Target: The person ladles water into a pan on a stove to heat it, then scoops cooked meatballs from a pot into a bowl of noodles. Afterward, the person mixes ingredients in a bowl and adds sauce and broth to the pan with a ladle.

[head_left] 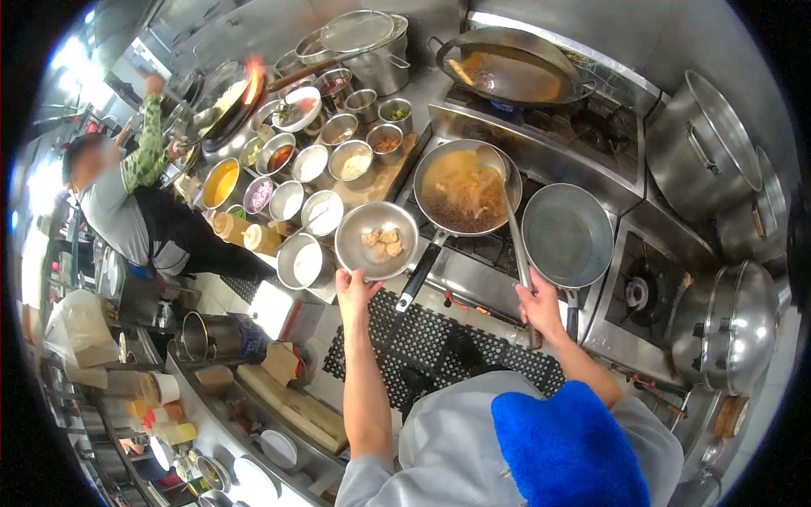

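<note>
My left hand [356, 289] grips the near rim of a shallow metal bowl [348, 248], which holds several pale brown chunks of food. Closed around a long metal ladle [514, 230] is my right hand [541, 306]. The ladle's head rests in a frying pan [429, 221] of bubbling brown liquid on the stove. That pan's black handle [421, 272] points toward me, just right of the bowl. A second, grey pan [568, 230] stands to the right of the ladle, with no food visible in it.
Several metal containers of ingredients, including chopped onion [258, 195], crowd the counter at left. A large wok [541, 61] with brown liquid sits on the rear burner. Tall pots [697, 139] stand at right. At far left another person [127, 203] works a flaming wok [226, 114].
</note>
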A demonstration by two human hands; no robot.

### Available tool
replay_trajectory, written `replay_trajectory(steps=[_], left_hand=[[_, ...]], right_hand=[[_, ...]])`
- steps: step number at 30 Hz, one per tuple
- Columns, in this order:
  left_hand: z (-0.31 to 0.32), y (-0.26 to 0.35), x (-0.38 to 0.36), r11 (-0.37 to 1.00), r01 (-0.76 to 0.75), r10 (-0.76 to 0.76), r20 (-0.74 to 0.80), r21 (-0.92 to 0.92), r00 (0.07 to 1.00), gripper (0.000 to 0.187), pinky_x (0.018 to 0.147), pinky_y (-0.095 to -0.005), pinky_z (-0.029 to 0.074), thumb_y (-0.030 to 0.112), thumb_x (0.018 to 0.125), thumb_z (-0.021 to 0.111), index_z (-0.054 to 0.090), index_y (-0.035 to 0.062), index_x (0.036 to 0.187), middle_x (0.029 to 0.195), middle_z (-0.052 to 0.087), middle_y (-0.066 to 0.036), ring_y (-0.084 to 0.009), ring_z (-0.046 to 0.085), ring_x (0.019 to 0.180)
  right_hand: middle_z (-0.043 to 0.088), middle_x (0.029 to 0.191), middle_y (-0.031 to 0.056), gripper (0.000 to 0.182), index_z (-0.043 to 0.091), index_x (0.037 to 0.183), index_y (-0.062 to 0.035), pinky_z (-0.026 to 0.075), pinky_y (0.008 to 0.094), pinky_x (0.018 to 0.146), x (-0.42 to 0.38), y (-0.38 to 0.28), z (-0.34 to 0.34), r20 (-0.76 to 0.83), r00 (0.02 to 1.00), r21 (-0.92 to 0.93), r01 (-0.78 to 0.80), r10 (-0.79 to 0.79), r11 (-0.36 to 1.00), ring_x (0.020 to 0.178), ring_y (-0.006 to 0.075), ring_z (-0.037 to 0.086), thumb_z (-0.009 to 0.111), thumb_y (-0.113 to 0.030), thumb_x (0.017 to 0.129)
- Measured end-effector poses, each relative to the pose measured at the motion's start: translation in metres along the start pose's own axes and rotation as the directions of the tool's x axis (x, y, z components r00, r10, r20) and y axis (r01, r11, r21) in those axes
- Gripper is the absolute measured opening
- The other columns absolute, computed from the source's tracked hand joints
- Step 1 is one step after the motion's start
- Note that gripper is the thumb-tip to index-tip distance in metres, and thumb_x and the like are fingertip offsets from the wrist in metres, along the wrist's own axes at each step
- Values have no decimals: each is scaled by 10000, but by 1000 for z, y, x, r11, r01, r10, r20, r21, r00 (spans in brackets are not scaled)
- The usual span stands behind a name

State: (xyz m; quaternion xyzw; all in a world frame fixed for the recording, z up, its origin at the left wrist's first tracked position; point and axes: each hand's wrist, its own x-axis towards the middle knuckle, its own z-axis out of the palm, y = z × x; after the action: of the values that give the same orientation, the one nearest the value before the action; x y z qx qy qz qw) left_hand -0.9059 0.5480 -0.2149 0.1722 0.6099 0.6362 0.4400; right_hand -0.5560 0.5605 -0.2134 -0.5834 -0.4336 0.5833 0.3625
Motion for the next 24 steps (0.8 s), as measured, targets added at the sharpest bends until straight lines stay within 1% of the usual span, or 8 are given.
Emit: replay_trajectory(steps=[2,7,9,15,18,19,21,24], left_hand=[[-1,4,-6,1000,10,-10,1,-4,1000,138,700,-338,586,86,889,487,397,22,971,992,519,-99,-212,618,836],[-11,-1,-7,1000,9,-9,7,4,1000,151,696,-339,574,121,898,504,418,44,995,989,515,-78,-210,632,779],[-13,-3,-7,1000,5,-4,17,-14,1000,148,702,-346,575,119,896,505,421,47,993,981,511,-71,-200,626,779],[-19,-1,-11,1000,25,-24,15,-9,1000,135,698,-348,581,108,887,507,412,49,962,975,508,-70,-240,641,796],[-21,-2,-10,1000,22,-22,0,-12,1000,173,670,-335,590,84,874,500,402,7,993,1007,530,-136,-255,633,810],[-23,-3,-9,1000,25,-26,-3,-6,1000,178,669,-335,590,84,873,502,404,6,999,1003,531,-136,-257,634,812],[-26,-8,-7,999,32,-32,-8,8,999,188,669,-335,590,85,871,505,409,5,1012,995,533,-135,-260,635,815],[-25,-12,-4,1000,24,-24,-10,-11,1000,140,651,-337,590,89,875,512,395,43,935,987,512,-99,-280,651,784]], right_hand=[[468,636,2,574,294,1408,-22,387,244,348,-2,-2,15,18,1000,96,-10,8,995,414,72,426,554,-70,898],[453,646,-10,467,382,1351,-19,400,238,345,-4,-6,41,92,994,272,-87,64,958,428,69,449,530,-73,911],[454,646,-8,453,396,1342,-23,403,239,349,-4,-5,46,127,990,290,-101,66,952,434,71,452,528,-72,911],[459,651,-3,340,473,1244,-21,408,241,361,-18,-10,55,209,975,290,-136,76,947,452,78,461,529,-78,913],[458,646,-3,283,496,1187,-18,406,240,362,-27,-11,56,248,965,292,-160,87,943,454,80,460,529,-79,913],[456,642,-4,265,502,1169,-17,405,240,362,-32,-13,57,258,962,295,-170,93,940,453,80,460,529,-78,913],[452,634,-6,292,493,1197,-22,407,241,365,-41,-18,58,256,962,278,-171,98,945,457,79,460,528,-74,911],[450,627,-9,380,457,1277,-42,411,239,369,-50,-21,56,259,959,227,-172,110,959,460,75,456,533,-63,905]])
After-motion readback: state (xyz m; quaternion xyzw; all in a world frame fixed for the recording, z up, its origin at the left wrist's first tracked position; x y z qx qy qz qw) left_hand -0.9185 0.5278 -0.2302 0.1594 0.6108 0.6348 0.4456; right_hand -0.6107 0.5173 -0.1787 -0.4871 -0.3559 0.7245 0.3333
